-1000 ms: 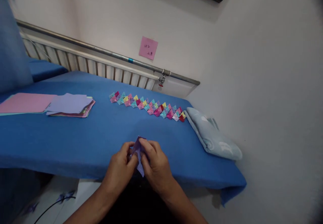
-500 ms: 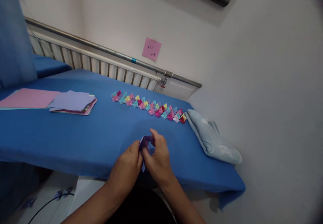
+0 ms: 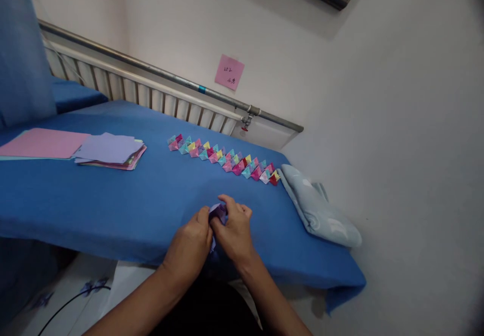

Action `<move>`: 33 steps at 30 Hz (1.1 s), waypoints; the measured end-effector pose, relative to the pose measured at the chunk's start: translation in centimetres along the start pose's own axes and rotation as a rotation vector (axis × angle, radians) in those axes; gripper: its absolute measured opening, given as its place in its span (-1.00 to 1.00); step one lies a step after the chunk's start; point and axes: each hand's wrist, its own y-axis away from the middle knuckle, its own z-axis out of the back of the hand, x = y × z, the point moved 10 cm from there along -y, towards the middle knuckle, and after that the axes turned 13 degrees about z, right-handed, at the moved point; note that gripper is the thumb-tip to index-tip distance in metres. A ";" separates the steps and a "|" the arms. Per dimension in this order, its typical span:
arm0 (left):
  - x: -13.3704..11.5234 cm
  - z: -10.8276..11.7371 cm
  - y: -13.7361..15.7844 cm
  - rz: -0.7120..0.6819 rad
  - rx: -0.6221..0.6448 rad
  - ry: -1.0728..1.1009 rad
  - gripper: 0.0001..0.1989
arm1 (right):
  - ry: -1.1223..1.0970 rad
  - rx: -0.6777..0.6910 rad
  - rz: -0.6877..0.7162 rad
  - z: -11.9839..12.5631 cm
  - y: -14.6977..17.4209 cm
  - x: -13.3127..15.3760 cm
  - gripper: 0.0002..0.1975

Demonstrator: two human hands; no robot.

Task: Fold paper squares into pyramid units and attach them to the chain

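Note:
A small piece of folded purple paper [image 3: 218, 212] is held between my two hands, just above the front part of the blue-covered table [image 3: 151, 200]. My left hand [image 3: 191, 242] pinches its left side, with the fingertips partly hidden. On the other side, my right hand [image 3: 233, 232] has its thumb in the fold and its index finger curled over the top edge. A bit of the paper shows below the hands. Beyond them lie several folded paper pieces [image 3: 223, 158] in pink, teal, yellow and red, arranged in a slanting double row.
Left on the table are a stack of purple and mixed paper sheets [image 3: 109, 149] and larger pink sheets [image 3: 47, 143]. A folded pale blue blanket [image 3: 317, 207] lies at the right end. Behind run a radiator [image 3: 143, 94] and a metal pipe [image 3: 159, 76]. A pink note [image 3: 229, 72] is on the wall.
My right index finger has bent further over the purple paper and its top edge has curled in. My other right fingers now show to the right. The view has shifted slightly.

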 end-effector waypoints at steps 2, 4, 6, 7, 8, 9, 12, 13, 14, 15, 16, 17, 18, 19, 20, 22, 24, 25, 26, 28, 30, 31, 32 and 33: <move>0.1 0.1 -0.2 0.010 -0.005 0.003 -0.70 | -0.077 0.001 -0.068 -0.5 0.0 -0.8 -0.58; 0.4 0.1 -0.4 0.033 0.005 0.011 -0.70 | -0.134 0.026 -0.056 -1.0 -0.1 -0.8 -0.75; 0.7 0.3 -0.7 0.064 0.004 0.034 -0.70 | -0.179 0.045 0.007 -1.4 -0.1 -0.2 -0.85; 0.9 0.5 -0.9 0.082 -0.001 0.050 -0.70 | -0.198 0.040 0.038 -1.4 -0.1 0.1 -0.85; 1.1 0.6 -1.1 0.098 -0.008 0.067 -0.70 | -0.215 0.026 0.061 -1.3 -0.1 0.3 -0.84; 1.3 0.7 -1.3 0.115 -0.013 0.085 -0.70 | -0.225 0.008 0.080 -1.1 0.0 0.4 -0.83; 1.6 0.7 -1.7 0.139 -0.012 0.148 -0.73 | -0.203 -0.027 0.126 -0.6 0.2 0.8 -0.82; 1.6 0.8 -1.7 0.128 -0.017 0.175 -0.74 | -0.187 -0.036 0.137 -0.5 0.2 0.8 -0.83; 1.5 0.9 -1.7 0.110 -0.027 0.200 -0.76 | -0.171 -0.047 0.145 -0.3 0.2 0.9 -0.84; 1.3 1.1 -1.7 0.090 -0.043 0.219 -0.78 | -0.160 -0.058 0.154 -0.1 0.3 1.0 -0.85; 1.2 1.2 -1.6 0.072 -0.058 0.232 -0.80 | -0.159 -0.069 0.162 0.0 0.3 1.1 -0.85; 1.1 1.3 -1.5 0.059 -0.067 0.238 -0.82 | -0.168 -0.081 0.168 0.2 0.2 1.1 -0.84; 1.0 1.4 -1.4 0.052 -0.069 0.241 -0.83 | -0.181 -0.091 0.175 0.3 0.2 1.2 -0.83; 1.0 1.4 -1.4 0.048 -0.066 0.244 -0.83 | -0.197 -0.099 0.179 0.3 0.2 1.3 -0.83; 0.9 1.4 -1.3 0.045 -0.062 0.249 -0.84 | -0.208 -0.106 0.182 0.4 0.1 1.3 -0.83; 0.9 1.6 -1.3 0.056 -0.063 0.260 -0.82 | -0.216 -0.120 0.187 0.5 0.1 1.3 -0.86; 1.2 1.8 -1.3 0.085 -0.072 0.263 -0.80 | -0.213 -0.127 0.188 0.5 0.1 1.1 -0.85; 1.3 1.9 -1.4 0.097 -0.074 0.265 -0.79 | -0.214 -0.129 0.188 0.5 0.2 1.0 -0.84; 1.4 2.0 -1.4 0.100 -0.074 0.273 -0.79 | -0.218 -0.128 0.190 0.4 0.2 0.9 -0.83; 1.4 2.2 -1.4 0.084 -0.076 0.315 -0.81 | -0.243 -0.129 0.197 0.4 0.4 0.7 -0.81; 1.4 2.5 -1.5 0.069 -0.085 0.383 -0.81 | -0.293 -0.138 0.199 0.3 0.6 0.6 -0.78; 1.5 2.5 -1.5 0.075 -0.084 0.422 -0.81 | -0.321 -0.148 0.192 0.3 0.7 0.5 -0.76; 1.7 2.5 -1.5 0.096 -0.074 0.465 -0.81 | -0.346 -0.162 0.180 0.4 0.8 0.3 -0.75; 2.0 2.3 -1.6 0.130 -0.049 0.514 -0.80 | -0.366 -0.177 0.170 0.4 0.9 0.2 -0.74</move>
